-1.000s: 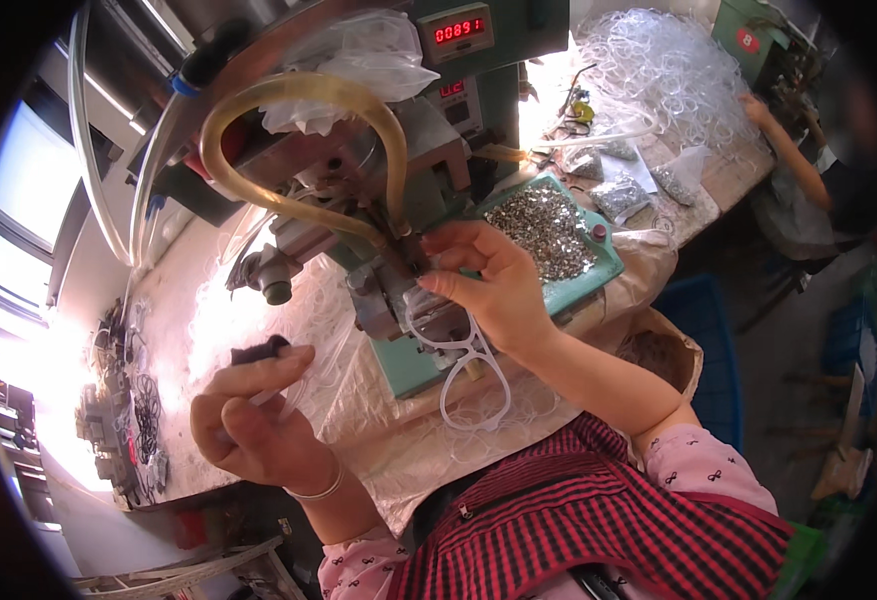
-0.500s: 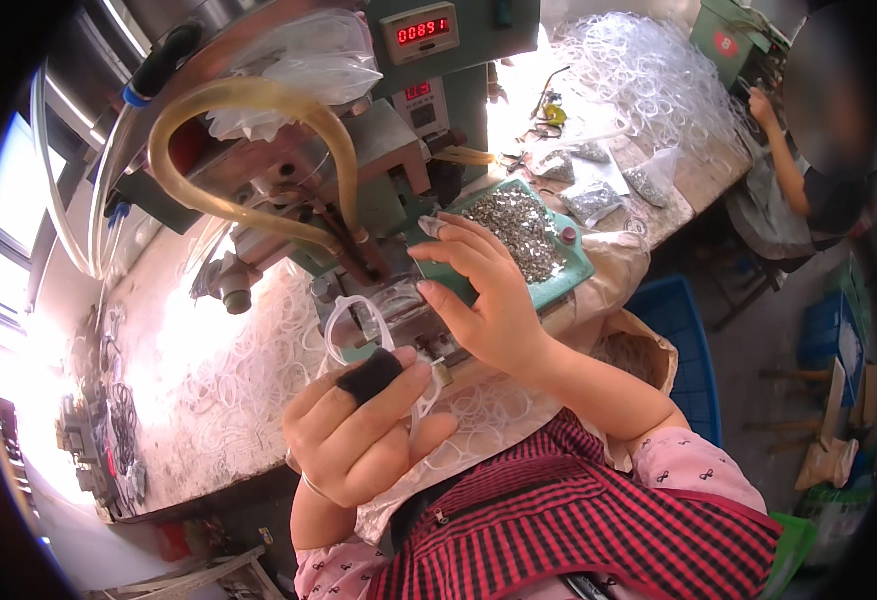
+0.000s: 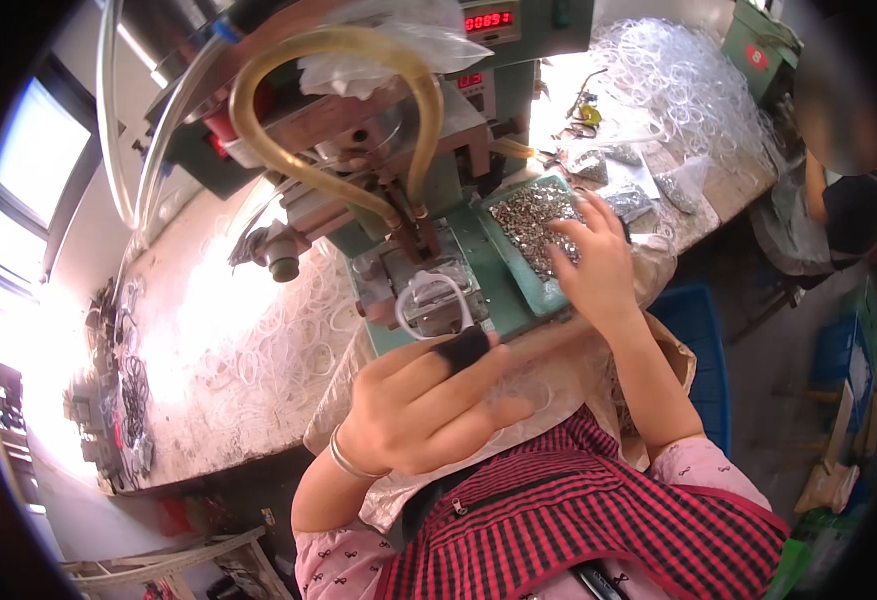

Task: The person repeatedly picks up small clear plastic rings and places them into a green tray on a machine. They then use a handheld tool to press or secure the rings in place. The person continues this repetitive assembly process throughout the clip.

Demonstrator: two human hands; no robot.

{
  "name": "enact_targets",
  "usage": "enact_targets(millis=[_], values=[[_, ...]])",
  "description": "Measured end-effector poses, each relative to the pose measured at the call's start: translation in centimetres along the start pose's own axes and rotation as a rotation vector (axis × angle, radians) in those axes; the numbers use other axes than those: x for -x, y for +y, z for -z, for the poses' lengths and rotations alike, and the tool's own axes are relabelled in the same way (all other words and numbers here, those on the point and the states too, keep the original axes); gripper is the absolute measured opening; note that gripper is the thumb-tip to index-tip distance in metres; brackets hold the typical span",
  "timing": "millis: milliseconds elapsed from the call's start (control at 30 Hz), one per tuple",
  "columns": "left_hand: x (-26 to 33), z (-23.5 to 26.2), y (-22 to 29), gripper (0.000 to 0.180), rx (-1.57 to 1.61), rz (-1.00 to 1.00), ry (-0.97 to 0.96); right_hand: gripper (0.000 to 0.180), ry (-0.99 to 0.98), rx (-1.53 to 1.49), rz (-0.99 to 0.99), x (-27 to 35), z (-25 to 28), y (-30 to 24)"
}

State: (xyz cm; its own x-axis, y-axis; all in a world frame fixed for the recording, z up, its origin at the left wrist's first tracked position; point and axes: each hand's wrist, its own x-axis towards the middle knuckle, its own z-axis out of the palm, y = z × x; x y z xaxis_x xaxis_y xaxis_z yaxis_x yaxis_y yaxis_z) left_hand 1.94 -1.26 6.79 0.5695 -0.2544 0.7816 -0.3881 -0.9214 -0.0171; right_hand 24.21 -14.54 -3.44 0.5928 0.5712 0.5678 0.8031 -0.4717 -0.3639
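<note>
My left hand [image 3: 423, 410] is closed, with a black band round one finger. It pinches a translucent plastic loop [image 3: 401, 310], which stands up in front of the metal work plate of a green press [image 3: 445, 185]. My right hand [image 3: 598, 265] is at the right side of a green tray [image 3: 506, 262]. Its fingers are apart and bent down over a heap of small shiny metal pieces [image 3: 523, 215]. No piece can be made out between those fingertips.
A bent amber hose [image 3: 248, 120] hangs in front of the press. Many clear loops [image 3: 248, 345] are spread over the table at left, and a big pile [image 3: 668, 85] lies at far right. Small bags [image 3: 626, 200] lie beyond the tray. Another person [image 3: 853, 210] sits at right.
My right hand has moved right, from beside the press's work plate to over the tray of metal pieces. My left hand, still pinching the loop, appears further right and higher; the view has shifted too.
</note>
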Motion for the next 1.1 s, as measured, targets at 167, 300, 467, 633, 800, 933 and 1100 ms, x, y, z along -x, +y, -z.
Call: enact_targets(millis=[167,300,467,633,800,933,1100], values=[[0.6,-1.4,0.4,0.024,0.009,0.017,-0.139,0.01,0.105,-0.141,0.053,0.7,-2.6,3.0],[0.9,-1.3,0.5,0.026,0.028,0.066,-0.146,0.013,0.084,-0.286,-0.058,-0.4,-3.5,4.5],[0.9,-2.6,0.3,0.038,0.017,0.061,-0.008,0.017,-0.019,-0.479,-0.274,-4.4,-2.2,6.5],[2.3,-2.8,1.4,0.034,0.034,0.151,0.026,0.012,-0.128,-0.154,-0.235,-4.5,-4.1,5.9],[8.2,0.7,5.5,0.027,-0.255,0.425,0.175,0.014,0.107,-0.645,-0.284,-0.5,-4.5,3.0],[13.6,8.5,3.5,0.019,-0.536,0.898,0.468,0.018,0.17,-1.042,-0.564,1.4,-5.7,4.3],[18.6,12.2,-3.2,0.022,-0.686,0.711,-0.511,0.015,0.021,-0.98,-0.311,-1.3,-6.8,-0.7]])
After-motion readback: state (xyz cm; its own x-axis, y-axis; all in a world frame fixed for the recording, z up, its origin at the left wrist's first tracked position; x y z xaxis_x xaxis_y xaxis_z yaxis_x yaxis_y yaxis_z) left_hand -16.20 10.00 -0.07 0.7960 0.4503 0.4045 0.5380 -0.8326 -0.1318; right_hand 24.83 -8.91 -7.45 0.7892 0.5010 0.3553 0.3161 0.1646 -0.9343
